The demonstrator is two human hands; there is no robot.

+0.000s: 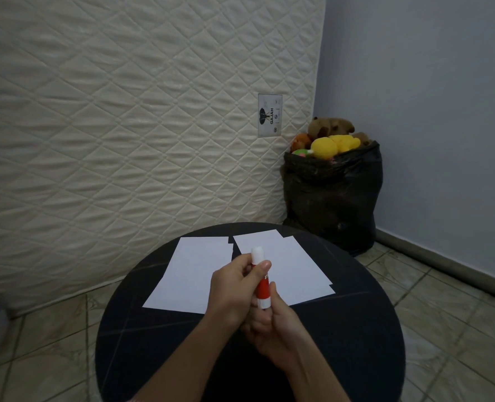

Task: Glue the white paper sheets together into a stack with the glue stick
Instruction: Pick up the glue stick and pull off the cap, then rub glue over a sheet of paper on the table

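A red glue stick [262, 282] with a white cap stands nearly upright above the round black table [356, 329]. My left hand [234, 291] pinches its upper part just under the cap. My right hand [272, 326] grips its white base from below. White paper sheets lie flat behind my hands: one sheet [188, 274] on the left, and a loose overlapping pile [298, 265] on the right. My hands hide the near edges of the sheets.
A quilted cream mattress [124, 126] leans upright behind the table. A black bag [332, 198] full of plush toys stands in the corner at the right. Tiled floor [443, 314] surrounds the table.
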